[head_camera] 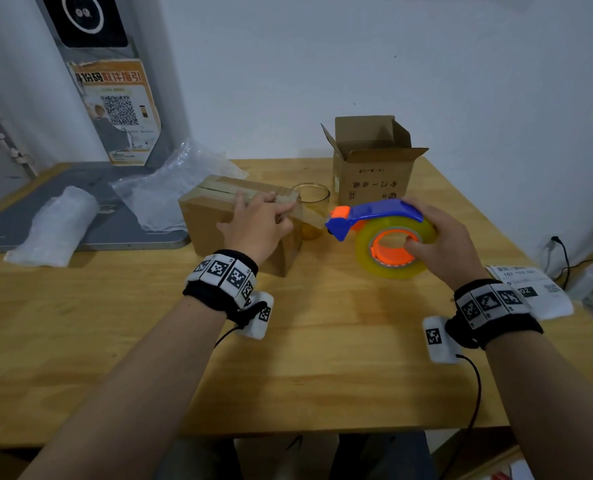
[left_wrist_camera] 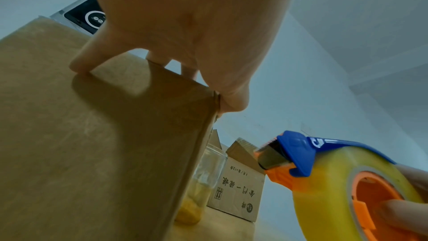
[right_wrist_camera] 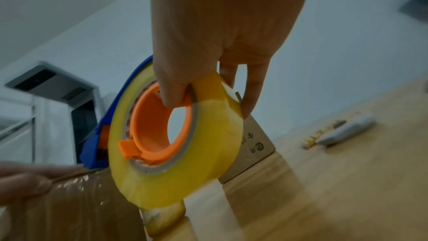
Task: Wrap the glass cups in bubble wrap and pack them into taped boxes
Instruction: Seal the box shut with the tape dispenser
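Observation:
A closed cardboard box (head_camera: 205,216) with tape along its top seam lies on the wooden table (head_camera: 323,341). My left hand (head_camera: 257,223) presses down on the box's right end, fingers laid over the top and thumb against the front face (left_wrist_camera: 78,65). To its right, my right hand (head_camera: 440,237) grips a tape dispenser (head_camera: 385,216) with a blue handle, orange core and yellowish roll, thumb hooked into the core (right_wrist_camera: 173,96). A clear strip of tape runs from the box's right edge to the dispenser's nose. An empty glass cup (head_camera: 311,194) stands just behind the box.
An open cardboard box (head_camera: 371,181) stands upright at the back, behind the dispenser. Loose bubble wrap (head_camera: 170,188) and a wrapped bundle (head_camera: 56,226) lie on a grey platform (head_camera: 80,237) at the left. A printed paper label (head_camera: 530,289) lies at the table's right edge.

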A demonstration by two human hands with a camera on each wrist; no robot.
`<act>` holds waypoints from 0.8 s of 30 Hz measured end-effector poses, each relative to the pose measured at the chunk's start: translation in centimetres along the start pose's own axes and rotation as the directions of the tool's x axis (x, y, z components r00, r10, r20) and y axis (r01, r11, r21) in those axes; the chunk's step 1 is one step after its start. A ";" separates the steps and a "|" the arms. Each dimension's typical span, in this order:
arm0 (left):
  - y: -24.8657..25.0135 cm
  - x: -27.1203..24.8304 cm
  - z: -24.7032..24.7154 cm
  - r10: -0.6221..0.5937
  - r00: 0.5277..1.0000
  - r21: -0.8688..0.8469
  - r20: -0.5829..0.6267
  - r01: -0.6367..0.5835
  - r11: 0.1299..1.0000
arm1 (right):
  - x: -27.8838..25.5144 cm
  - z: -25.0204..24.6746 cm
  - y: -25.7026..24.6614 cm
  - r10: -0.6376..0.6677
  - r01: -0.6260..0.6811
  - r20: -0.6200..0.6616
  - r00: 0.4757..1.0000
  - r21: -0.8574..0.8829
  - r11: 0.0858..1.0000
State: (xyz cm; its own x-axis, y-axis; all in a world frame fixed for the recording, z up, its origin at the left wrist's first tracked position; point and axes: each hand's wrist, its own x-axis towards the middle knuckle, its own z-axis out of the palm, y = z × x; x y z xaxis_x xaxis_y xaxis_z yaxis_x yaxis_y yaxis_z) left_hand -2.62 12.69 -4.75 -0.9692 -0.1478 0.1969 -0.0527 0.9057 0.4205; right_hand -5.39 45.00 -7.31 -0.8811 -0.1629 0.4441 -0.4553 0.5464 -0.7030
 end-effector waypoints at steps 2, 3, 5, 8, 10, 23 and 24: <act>0.5 -0.2 -0.2 -0.004 1.000 -0.009 0.014 0.004 1.000 | 0.4 -0.2 -0.4 -0.025 0.026 0.014 1.000 -0.082 0.996; 0.5 -0.2 -0.3 0.003 1.000 0.001 0.023 -0.003 1.000 | 0.8 -0.3 -0.9 -0.040 0.043 0.025 0.999 -0.141 0.989; 0.5 -0.4 -0.5 0.008 0.998 0.029 0.059 -0.010 1.000 | 1.6 -0.2 -2.2 -0.043 0.053 0.045 0.998 -0.257 0.965; 0.7 -0.7 -0.7 0.030 0.995 0.085 0.097 -0.038 0.996 | 2.4 0.3 -4.1 -0.026 0.052 0.074 0.997 -0.387 0.920; 1.0 -0.8 -0.8 0.046 0.992 0.111 0.118 -0.059 0.992 | 2.9 0.8 -5.1 -0.018 0.058 0.095 0.995 -0.440 0.896; 3.6 -1.1 -0.6 -0.038 0.974 0.299 0.224 -0.032 0.954 | 6.4 2.0 -8.7 0.078 0.041 0.162 0.984 -0.625 0.780; 3.5 -1.1 -0.6 -0.034 0.973 0.291 0.227 -0.035 0.956 | 6.4 1.9 -8.7 0.096 0.037 0.176 0.980 -0.629 0.776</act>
State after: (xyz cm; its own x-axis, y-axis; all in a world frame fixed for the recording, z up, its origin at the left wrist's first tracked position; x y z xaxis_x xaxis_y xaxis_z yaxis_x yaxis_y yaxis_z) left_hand -1.64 15.82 -2.94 -0.9962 -0.0843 -0.0237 -0.0868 0.9867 0.1376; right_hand -7.34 37.64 0.59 -0.9295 -0.2519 0.2694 -0.3054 0.9352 -0.1794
